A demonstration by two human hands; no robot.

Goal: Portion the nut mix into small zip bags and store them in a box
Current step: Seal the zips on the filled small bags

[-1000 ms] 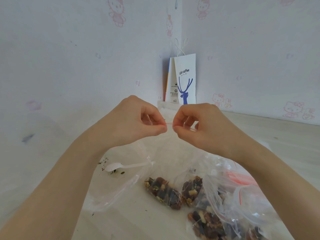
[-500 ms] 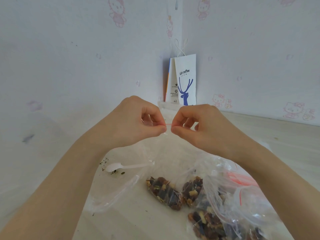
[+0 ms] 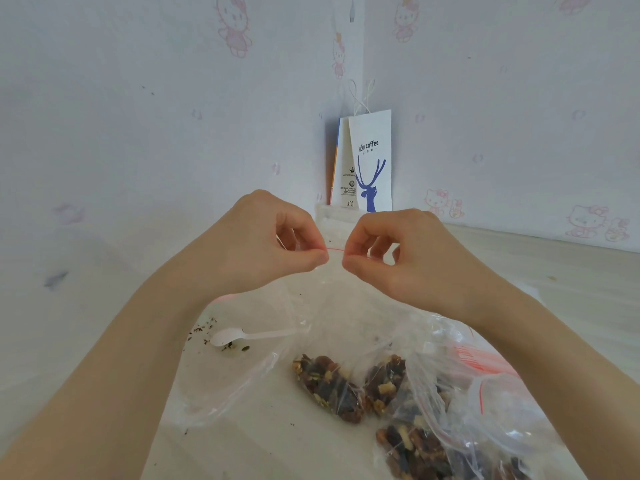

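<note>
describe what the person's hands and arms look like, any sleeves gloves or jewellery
The left hand and the right hand are bare: no gloves, and no rings show on the fingers. The left forearm and the right forearm are also bare from wrist to the picture's lower edge, with no sleeves, watch, bracelet or markings in view.

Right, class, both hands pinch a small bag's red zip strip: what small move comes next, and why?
Probably pull the zip's lips apart. The left hand and right hand pinch the small bag at its red strip, the bag looks empty, and the spoon lies nearby.
</note>
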